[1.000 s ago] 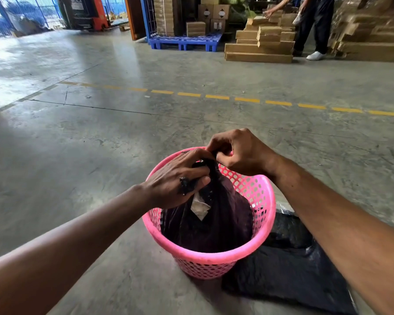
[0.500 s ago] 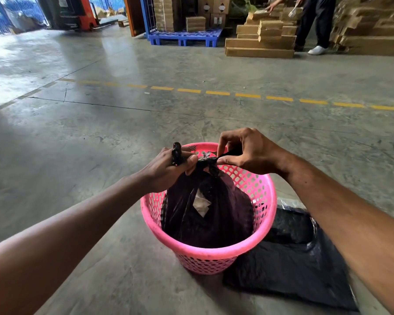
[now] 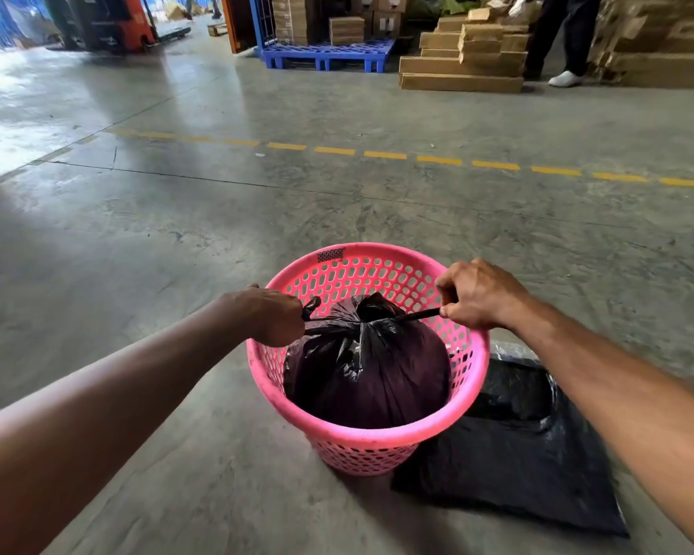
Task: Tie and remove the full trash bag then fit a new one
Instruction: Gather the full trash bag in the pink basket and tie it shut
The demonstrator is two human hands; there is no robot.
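A full black trash bag [image 3: 367, 378] sits inside a pink perforated basket [image 3: 381, 432] on the concrete floor. Its top is gathered into a knot at the middle. My left hand [image 3: 267, 316] grips one twisted end of the bag at the basket's left rim. My right hand [image 3: 477, 296] grips the other end at the right rim. The two ends are stretched taut away from the knot. A flat, folded black bag [image 3: 513, 470] lies on the floor to the right of the basket, partly under my right forearm.
A dashed yellow line [image 3: 385, 155] crosses the floor ahead. Beyond it stand a blue pallet [image 3: 325, 58] with cartons, stacked flat cardboard boxes [image 3: 461, 62], a person's legs [image 3: 561, 38] and an orange pallet truck [image 3: 109, 22] at the far left.
My hands have moved apart from over the middle of the bag to the basket's two sides, drawing the bag's ends out and the knot down tight.
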